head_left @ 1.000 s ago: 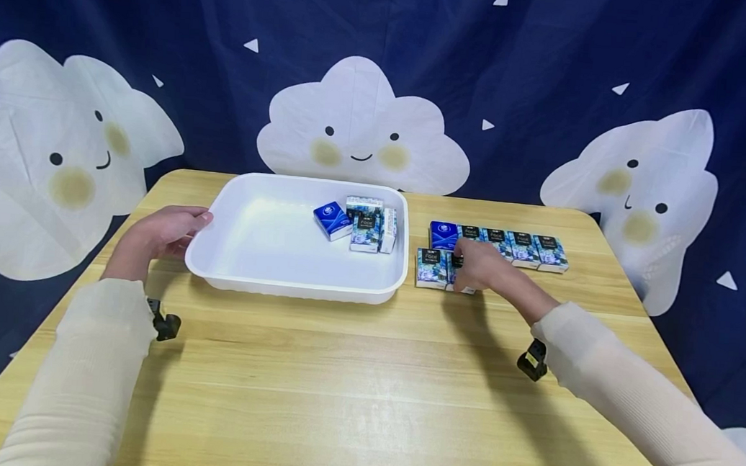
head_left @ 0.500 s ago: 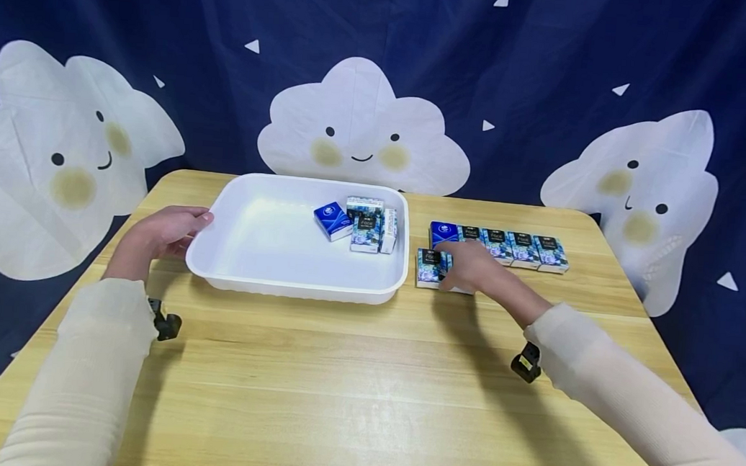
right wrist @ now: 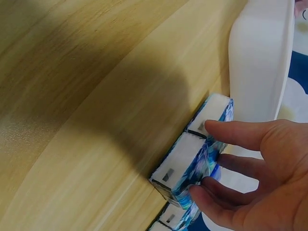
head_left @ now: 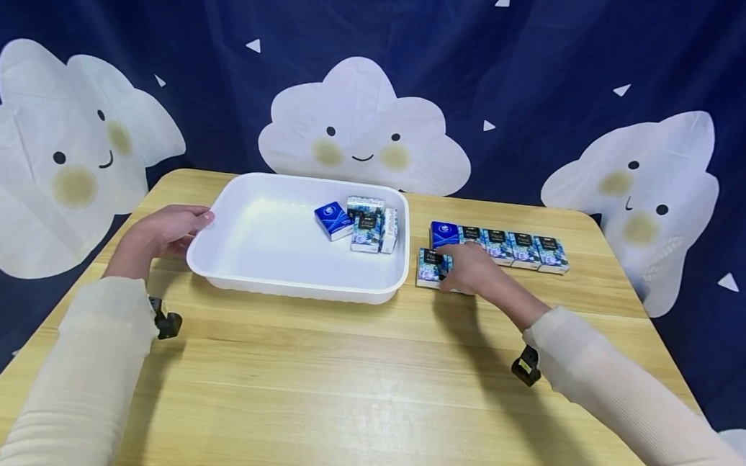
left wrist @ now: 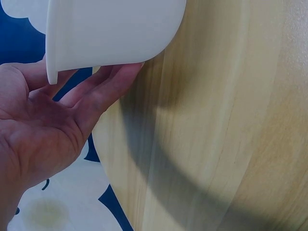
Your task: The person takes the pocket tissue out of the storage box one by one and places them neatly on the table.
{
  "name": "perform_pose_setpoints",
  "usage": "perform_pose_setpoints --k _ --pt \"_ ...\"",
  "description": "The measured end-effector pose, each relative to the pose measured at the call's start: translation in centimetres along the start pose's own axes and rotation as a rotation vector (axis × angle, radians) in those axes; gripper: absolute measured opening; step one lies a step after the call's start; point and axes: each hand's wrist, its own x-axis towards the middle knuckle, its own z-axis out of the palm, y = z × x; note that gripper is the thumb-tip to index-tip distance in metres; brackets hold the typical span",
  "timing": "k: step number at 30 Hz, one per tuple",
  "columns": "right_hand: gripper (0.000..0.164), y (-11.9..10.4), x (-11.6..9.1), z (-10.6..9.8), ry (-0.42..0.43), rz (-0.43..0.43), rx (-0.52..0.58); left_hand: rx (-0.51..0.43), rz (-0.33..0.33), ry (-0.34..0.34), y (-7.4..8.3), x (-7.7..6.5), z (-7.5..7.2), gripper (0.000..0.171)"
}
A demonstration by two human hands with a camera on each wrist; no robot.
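My left hand (head_left: 168, 227) grips the left end of a white plastic tub (head_left: 291, 289); its thumb lies at the rim and its fingers are against the outer wall (left wrist: 110, 38). To the tub's right, my right hand (head_left: 472, 270) touches two tissue packs that stand side by side. In the right wrist view, its thumb rests at the seam between the pack nearer the tub (right wrist: 215, 111) and the second pack (right wrist: 179, 156), while the relaxed fingertips touch the patterned face. The hand largely hides the second pack in the head view.
Behind the right hand runs a row of several packs (head_left: 526, 251), a dark blue one (head_left: 444, 233) at its left end. Inside the tub, a blue pack (head_left: 333, 220) and several floral packs (head_left: 366, 232) lie toward the right. A patterned curtain (head_left: 522, 56) hangs behind the wooden table (head_left: 336, 389).
My right hand has shifted slightly left, from the second front pack to the seam between the two, then held nearly still. The left hand and tub have not moved.
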Motion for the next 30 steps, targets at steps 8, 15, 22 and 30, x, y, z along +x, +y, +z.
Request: perform_pose_setpoints --k 8,15,22,30 --pt "0.072 -0.1 -0.1 -0.3 -0.004 -0.007 0.006 0.003 -0.003 0.003 -0.1 0.0 0.0 0.067" --pt "0.067 -0.5 -0.1 -1.0 0.025 -0.034 0.017 0.013 0.013 -0.001 -0.2 0.1 0.0 0.067" --pt "0.061 -2.2 0.3 -1.8 0.108 -0.019 0.05 0.009 0.017 0.007 -0.4 0.1 0.1 0.066" --pt "0.053 -5.4 1.0 -2.5 0.213 -0.044 0.07 0.016 0.016 0.022 -0.3 0.1 0.2 0.066"
